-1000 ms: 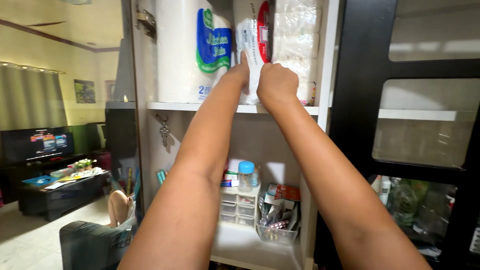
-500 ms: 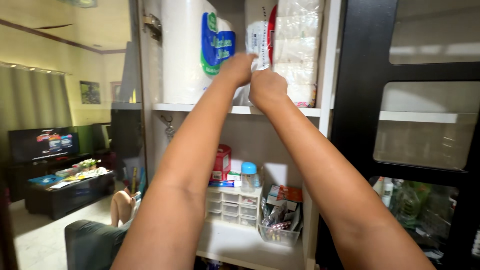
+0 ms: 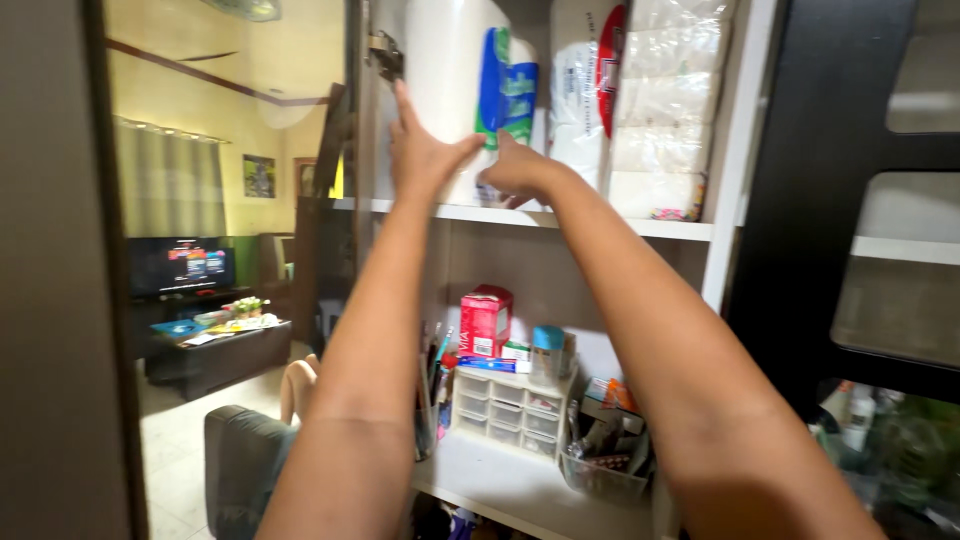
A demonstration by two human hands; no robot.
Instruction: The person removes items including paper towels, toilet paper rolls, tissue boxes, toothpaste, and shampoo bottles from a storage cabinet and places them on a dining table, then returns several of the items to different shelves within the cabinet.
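On the upper shelf (image 3: pixel 560 217), the paper-towel roll (image 3: pixel 455 95) stands left of two wrapped packs (image 3: pixel 640 100).

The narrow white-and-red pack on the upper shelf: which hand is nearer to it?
Right. The right hand is at the lower front of the big paper towel pack, just left of the narrow white-and-red pack; the left hand lies flat further left.

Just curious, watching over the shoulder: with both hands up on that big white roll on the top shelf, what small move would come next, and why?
Probably sliding the big white roll forward off the upper shelf. The left hand lies flat on its front, the right hand touches its lower edge, and neither has closed around it yet.
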